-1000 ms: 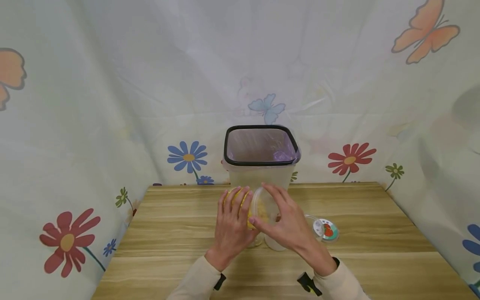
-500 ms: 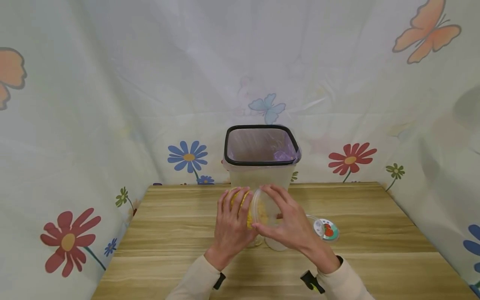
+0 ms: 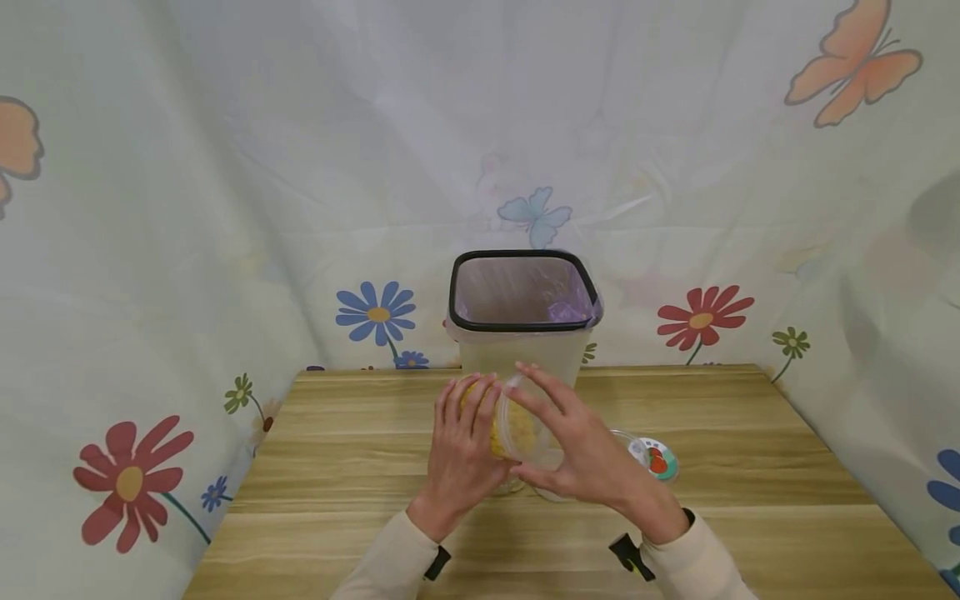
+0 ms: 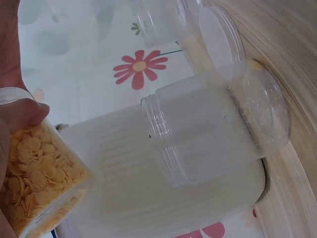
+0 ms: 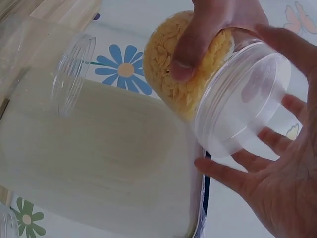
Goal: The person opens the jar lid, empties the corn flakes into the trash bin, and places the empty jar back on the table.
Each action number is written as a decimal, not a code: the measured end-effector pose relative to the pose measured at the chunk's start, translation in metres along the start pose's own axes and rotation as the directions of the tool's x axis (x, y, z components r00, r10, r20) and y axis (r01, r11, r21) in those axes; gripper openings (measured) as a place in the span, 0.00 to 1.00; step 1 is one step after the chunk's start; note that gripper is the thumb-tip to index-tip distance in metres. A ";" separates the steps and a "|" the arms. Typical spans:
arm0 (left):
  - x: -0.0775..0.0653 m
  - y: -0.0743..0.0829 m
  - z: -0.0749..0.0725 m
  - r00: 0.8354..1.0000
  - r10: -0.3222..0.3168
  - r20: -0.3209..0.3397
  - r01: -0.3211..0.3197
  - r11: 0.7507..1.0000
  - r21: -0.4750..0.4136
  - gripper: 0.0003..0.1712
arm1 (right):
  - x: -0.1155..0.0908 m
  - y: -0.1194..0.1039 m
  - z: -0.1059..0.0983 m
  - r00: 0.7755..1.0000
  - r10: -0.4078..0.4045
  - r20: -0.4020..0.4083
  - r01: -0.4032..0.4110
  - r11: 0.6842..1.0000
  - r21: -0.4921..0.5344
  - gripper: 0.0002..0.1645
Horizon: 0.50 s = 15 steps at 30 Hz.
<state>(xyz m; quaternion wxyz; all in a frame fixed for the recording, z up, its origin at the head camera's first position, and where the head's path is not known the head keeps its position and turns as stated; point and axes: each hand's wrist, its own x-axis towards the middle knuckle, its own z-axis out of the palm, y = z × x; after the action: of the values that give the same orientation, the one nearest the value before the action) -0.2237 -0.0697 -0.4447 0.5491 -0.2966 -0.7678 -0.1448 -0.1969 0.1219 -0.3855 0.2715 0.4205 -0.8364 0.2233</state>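
My left hand (image 3: 467, 446) grips a clear plastic jar of yellow flakes (image 4: 42, 171), held tilted on its side above the table. In the right wrist view the left thumb presses across the jar wall. A translucent screw lid (image 5: 242, 94) covers the jar's mouth, facing right. My right hand (image 3: 585, 442) is spread around that lid, its fingers (image 5: 225, 176) fairly straight and its palm apart from the lid face. An open clear jar (image 4: 208, 129) stands close by, partly hidden behind the hands in the head view.
A pale bin (image 3: 517, 346) with a black rim and a purple liner stands behind the hands. To the right on the wooden table (image 3: 345, 467) lie a round lid with a red and green label (image 3: 660, 461) and another clear jar part (image 4: 163, 22). A flowered curtain surrounds the table.
My right thumb has moved down and to the right along the lid, and the right fingers have spread wider. The left hand keeps its hold on the jar almost unmoved.
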 end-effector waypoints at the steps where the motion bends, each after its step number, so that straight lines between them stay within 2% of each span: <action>1: 0.000 0.000 0.000 1.000 -0.001 0.001 0.001 1.000 -0.001 0.62 | 0.000 -0.001 0.000 1.000 0.015 0.000 -0.015 1.000 0.006 0.56; 4: -0.001 0.000 0.001 1.000 0.001 -0.004 -0.001 1.000 -0.009 0.58 | 0.000 -0.007 -0.001 0.996 0.086 -0.022 -0.085 0.996 0.022 0.56; 7: -0.001 0.001 0.002 1.000 0.002 -0.008 -0.002 1.000 -0.006 0.55 | 0.002 -0.013 -0.002 0.979 0.192 -0.062 -0.191 0.981 0.027 0.54; 12: 0.000 0.002 0.002 1.000 -0.002 0.001 0.002 1.000 0.004 0.55 | 0.006 -0.024 -0.002 0.918 0.391 -0.066 -0.391 0.920 0.013 0.54; 15: 0.001 0.002 0.001 1.000 0.000 0.003 0.000 1.000 0.012 0.57 | 0.007 -0.027 -0.001 0.889 0.454 -0.049 -0.455 0.891 0.004 0.53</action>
<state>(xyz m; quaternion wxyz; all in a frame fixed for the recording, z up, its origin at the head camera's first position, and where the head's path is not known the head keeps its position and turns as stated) -0.2236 -0.0672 -0.4444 0.5498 -0.2933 -0.7694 -0.1399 -0.1775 0.1034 -0.3766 0.2335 0.2066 -0.9056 0.2875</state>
